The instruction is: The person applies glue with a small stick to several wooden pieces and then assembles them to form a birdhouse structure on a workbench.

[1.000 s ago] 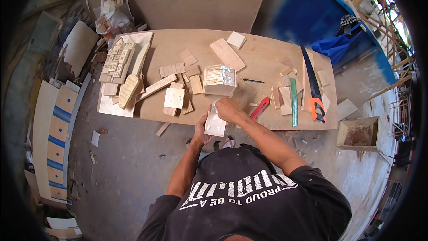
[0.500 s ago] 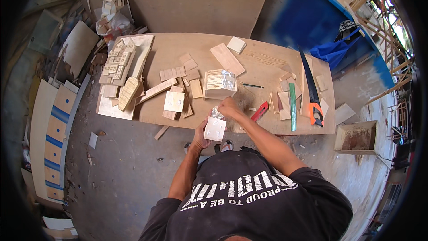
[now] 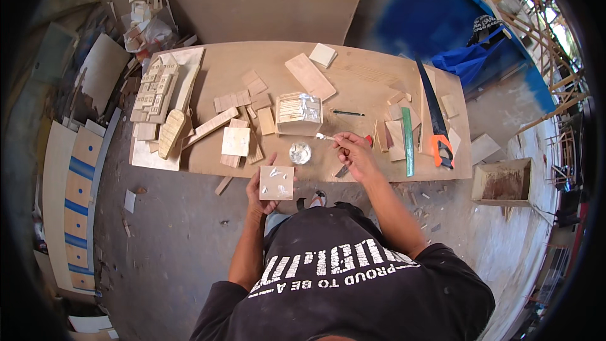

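Observation:
My left hand (image 3: 255, 191) grips a square wooden piece (image 3: 277, 183) at the table's near edge, its upper face dotted with several dabs of white paste. My right hand (image 3: 355, 155) pinches a small stick (image 3: 326, 137), whose tip carries a white blob. Between the hands, a small round container (image 3: 300, 153) of white paste stands on the table. Just beyond it sits a small slatted wooden box (image 3: 299, 113), with white paste smeared on its top right. Part of a red-handled cutter (image 3: 342, 171) shows beside my right hand, which hides the rest.
Wood offcuts (image 3: 232, 100) and a pale square block (image 3: 235, 142) lie left of the box. A wooden building model (image 3: 155, 91) fills the table's left end. Toward the right are a pencil (image 3: 348, 113), a green ruler (image 3: 408, 142) and an orange-handled saw (image 3: 442, 151).
My right hand has drawn right, away from the container, with the stick. The container now shows fully on the table. My left hand has shifted left with the square piece.

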The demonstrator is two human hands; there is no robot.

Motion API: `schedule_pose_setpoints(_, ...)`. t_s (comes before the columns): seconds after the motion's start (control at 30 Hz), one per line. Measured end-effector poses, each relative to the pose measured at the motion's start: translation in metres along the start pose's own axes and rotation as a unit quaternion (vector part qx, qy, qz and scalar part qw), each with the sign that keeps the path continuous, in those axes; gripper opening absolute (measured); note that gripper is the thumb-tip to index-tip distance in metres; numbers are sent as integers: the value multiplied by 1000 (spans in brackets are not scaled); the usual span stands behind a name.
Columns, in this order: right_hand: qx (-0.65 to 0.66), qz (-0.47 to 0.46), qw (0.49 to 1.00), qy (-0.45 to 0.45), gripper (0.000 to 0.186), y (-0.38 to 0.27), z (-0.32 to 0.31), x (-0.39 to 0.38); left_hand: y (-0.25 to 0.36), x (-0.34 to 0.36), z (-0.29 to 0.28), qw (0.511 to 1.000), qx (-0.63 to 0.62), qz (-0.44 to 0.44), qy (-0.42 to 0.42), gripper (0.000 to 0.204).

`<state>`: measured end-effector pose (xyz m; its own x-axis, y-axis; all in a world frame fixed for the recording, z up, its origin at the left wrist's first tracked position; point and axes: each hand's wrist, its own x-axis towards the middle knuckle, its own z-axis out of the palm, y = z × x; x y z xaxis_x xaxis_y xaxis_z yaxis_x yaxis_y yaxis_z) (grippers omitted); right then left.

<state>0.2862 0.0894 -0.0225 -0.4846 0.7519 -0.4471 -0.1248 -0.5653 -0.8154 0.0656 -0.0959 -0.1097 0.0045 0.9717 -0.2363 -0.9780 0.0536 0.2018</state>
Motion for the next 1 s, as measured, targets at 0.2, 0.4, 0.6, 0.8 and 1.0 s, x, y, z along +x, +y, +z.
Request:
schedule_pose_setpoints(0.2, 116, -78, 990, 23, 10, 0, 2, 28, 5, 13, 56, 999, 29, 13, -36, 68)
schedule_pose_setpoints(0.4, 102, -125, 986, 40, 11, 7, 23, 64, 3, 26, 68, 995, 60, 8, -74, 75)
schedule_pose_setpoints(0.6, 53, -168, 981, 81, 11, 14, 22, 64, 7, 17, 60, 996, 65, 33, -53, 74)
schedule_pose_setpoints(0.8, 18, -148, 984, 95, 13, 11, 23, 64, 5, 16, 65, 998, 40, 46, -28, 72)
schedule_pose_setpoints(1.0, -31, -231, 967, 108, 14, 8, 22, 63, 9, 24, 76, 997, 29, 49, -52, 71)
